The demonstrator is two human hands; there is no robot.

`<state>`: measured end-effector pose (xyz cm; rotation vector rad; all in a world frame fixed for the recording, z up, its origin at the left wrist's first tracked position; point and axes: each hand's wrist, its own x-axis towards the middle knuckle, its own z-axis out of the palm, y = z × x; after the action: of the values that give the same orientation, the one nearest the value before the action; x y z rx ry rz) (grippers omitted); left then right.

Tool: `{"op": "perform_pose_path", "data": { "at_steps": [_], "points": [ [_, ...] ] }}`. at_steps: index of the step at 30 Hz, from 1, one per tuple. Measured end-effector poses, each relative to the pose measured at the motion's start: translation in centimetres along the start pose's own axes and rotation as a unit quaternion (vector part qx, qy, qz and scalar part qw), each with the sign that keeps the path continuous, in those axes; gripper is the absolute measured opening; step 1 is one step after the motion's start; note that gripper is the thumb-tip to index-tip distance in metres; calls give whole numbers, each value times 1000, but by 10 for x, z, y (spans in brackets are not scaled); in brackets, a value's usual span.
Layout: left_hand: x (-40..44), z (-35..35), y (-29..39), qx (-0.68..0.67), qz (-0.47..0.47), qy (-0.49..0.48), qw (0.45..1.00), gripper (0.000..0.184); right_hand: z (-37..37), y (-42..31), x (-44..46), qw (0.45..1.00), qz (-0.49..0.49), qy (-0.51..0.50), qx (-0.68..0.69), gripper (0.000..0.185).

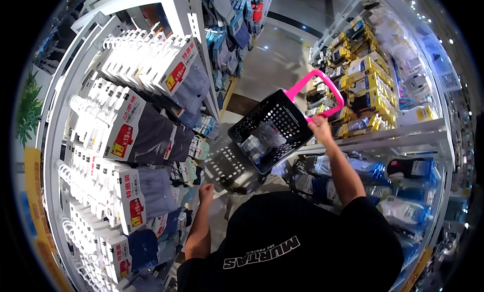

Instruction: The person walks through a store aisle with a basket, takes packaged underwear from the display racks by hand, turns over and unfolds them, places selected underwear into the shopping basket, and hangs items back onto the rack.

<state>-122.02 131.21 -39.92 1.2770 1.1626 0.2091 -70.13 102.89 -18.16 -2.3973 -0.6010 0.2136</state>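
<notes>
My right hand (318,128) is closed around the lower end of the bright pink handle (336,93) of a black shopping basket (301,133). The basket hangs tilted in front of me, its open top facing me and its walls full of holes. Inside lie a few clear plastic packages (262,140); what they contain is hard to make out. Down by my left side, my left hand (205,193) has its fingers curled in, and nothing shows in it. It is apart from the basket, close to the packaged garments (146,191) on the left rack.
White racks with hanging packs of folded garments (156,133) and red price labels line my left. To my right, a shelf (393,130) carries yellow-and-black packs (370,70), with blue-and-clear packs (403,211) below. A tiled aisle floor (272,52) runs ahead between them.
</notes>
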Motion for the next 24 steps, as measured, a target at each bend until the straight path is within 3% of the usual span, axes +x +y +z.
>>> {"op": "perform_pose_path", "data": {
  "at_steps": [3, 5, 8, 10, 12, 14, 15, 18, 21, 24],
  "points": [
    [-7, 24, 4, 5, -30, 8, 1000, 22, -44, 21, 70, 996, 26, 61, 59, 34],
    [-24, 39, 9, 18, -53, 29, 998, 23, -64, 37, 109, 987, 22, 160, -15, 32],
    [-64, 65, 3, 34, -81, 48, 995, 24, -98, 25, 143, 968, -45, 199, -146, 42],
    [-91, 82, 1, -13, -154, 77, 985, 25, -101, 33, 164, 979, -15, 156, -126, 50],
    [-115, 89, -4, 174, -66, 70, 980, 28, -82, 74, 196, 998, 10, 68, -12, 60],
    [-135, 103, -3, 147, -73, 90, 982, 29, -83, 59, 207, 992, 60, -68, -84, 62],
    [-143, 110, 1, 135, -76, 99, 983, 29, -87, 38, 204, 978, 62, -80, -179, 55],
    [-155, 132, 20, 130, -109, 140, 976, 30, -84, 27, 216, 986, 33, -130, -99, 47],
    [-140, 140, -19, 102, -25, 155, 982, 31, -71, 20, 205, 989, 9, -101, -109, 44],
    [-132, 156, 3, 51, -26, 150, 987, 32, -58, -5, 199, 990, -16, -106, -93, 45]
  ]
}}
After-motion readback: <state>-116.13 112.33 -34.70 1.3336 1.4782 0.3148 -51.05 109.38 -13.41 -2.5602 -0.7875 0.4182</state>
